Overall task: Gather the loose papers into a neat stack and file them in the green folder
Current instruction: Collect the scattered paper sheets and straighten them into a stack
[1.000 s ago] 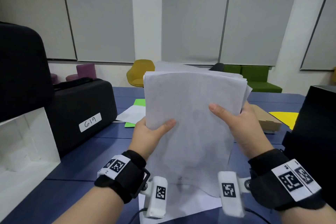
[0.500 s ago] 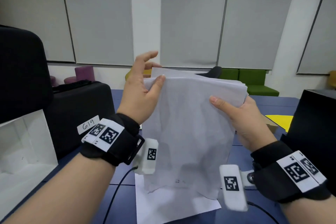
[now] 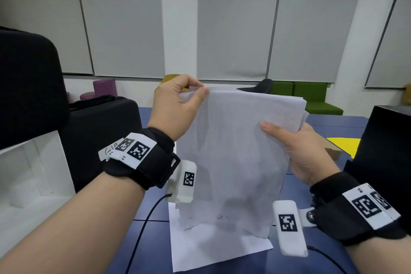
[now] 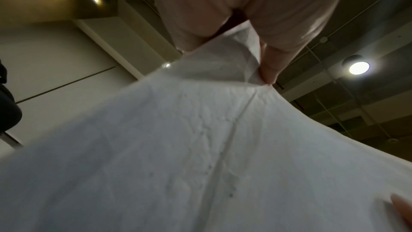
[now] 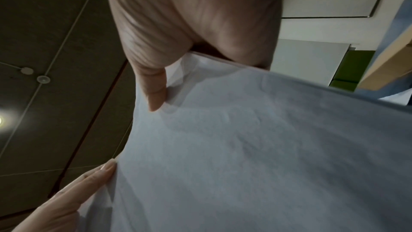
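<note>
I hold a stack of white papers upright above the blue table. My left hand pinches the stack's top left corner between thumb and curled fingers. My right hand grips the right edge, thumb across the front sheet and fingers behind. The left wrist view shows the papers pinched at a crease by my left hand. In the right wrist view my right hand presses its thumb on the papers. One more white sheet lies flat on the table under the stack. The green folder is hidden behind the stack.
A black case and a white box stand at the left. A black box stands at the right, with a yellow sheet and a cardboard box beside it. Sofas and stools line the far wall.
My left hand rose from the stack's lower left edge to its top left corner, opened briefly, and now pinches that corner. My right hand kept its grip on the right edge.
</note>
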{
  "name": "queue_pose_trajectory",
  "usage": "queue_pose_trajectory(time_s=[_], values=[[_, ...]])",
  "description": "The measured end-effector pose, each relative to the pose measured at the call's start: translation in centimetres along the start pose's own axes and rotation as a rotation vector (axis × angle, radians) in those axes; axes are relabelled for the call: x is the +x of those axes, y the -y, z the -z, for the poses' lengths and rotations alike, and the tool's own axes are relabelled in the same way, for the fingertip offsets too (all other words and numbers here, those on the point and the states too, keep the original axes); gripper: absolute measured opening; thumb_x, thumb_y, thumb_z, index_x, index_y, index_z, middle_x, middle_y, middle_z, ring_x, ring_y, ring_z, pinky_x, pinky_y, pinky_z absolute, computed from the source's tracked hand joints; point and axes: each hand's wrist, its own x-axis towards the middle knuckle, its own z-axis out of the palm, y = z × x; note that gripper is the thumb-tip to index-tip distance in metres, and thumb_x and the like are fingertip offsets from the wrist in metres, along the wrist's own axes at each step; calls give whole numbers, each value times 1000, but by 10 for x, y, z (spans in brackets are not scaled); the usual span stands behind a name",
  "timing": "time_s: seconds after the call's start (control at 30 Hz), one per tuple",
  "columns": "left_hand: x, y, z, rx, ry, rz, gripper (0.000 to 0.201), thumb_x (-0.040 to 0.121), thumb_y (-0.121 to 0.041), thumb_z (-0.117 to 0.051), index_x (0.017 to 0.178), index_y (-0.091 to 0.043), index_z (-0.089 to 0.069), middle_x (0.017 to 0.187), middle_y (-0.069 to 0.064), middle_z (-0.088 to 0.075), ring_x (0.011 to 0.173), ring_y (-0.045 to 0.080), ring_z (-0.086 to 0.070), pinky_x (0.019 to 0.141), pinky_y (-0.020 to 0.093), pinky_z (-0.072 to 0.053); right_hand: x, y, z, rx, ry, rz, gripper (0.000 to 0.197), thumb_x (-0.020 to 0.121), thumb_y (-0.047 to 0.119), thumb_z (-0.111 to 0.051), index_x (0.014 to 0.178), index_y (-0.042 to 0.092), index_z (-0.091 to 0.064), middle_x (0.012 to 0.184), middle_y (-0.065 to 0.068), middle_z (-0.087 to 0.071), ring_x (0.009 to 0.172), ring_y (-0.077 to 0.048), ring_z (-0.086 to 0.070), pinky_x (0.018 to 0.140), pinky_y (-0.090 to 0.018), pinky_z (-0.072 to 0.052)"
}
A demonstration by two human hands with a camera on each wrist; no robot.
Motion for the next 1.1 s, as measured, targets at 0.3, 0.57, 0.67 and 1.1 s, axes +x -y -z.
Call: queue_pose_trajectory(time_s=[0.3, 0.57, 0.67, 1.1], values=[[-4, -2, -3, -532, -153, 347, 17, 76, -38, -63, 68, -25, -56, 80, 6, -52, 77, 19, -46, 74, 38, -39, -2, -26, 3, -18, -51, -52, 93, 28, 46, -94, 110, 11, -69, 105, -6, -75, 99, -25, -71, 85, -38, -54], [-49, 43, -7, -422, 84, 384, 79, 59, -41, -81, 126, -11, -54, 116, 5, -70, 104, 19, -69, 82, 32, -58, -10, -30, 3, -27, -52, -97, 41, 75, 4, -74, 115, 11, -66, 108, -6, -74, 102, -26, -69, 90, -40, -54], [-63, 51, -12, -473, 131, 488, 54, 66, -27, -84, 114, -12, -65, 106, 4, -75, 97, 19, -72, 80, 33, -56, -17, -40, 5, -76, -29, -111, 38, 79, 0, -71, 114, 13, -67, 109, -4, -74, 105, -24, -69, 90, -37, -53], [-53, 25, -10, -547, 209, 439, 45, 71, -21, -79, 114, -12, -66, 107, 3, -75, 100, 20, -71, 88, 34, -56, -12, -27, 8, -144, -9, -75, 37, 79, -8, -68, 111, 10, -65, 105, -5, -75, 101, -23, -70, 87, -34, -54]])
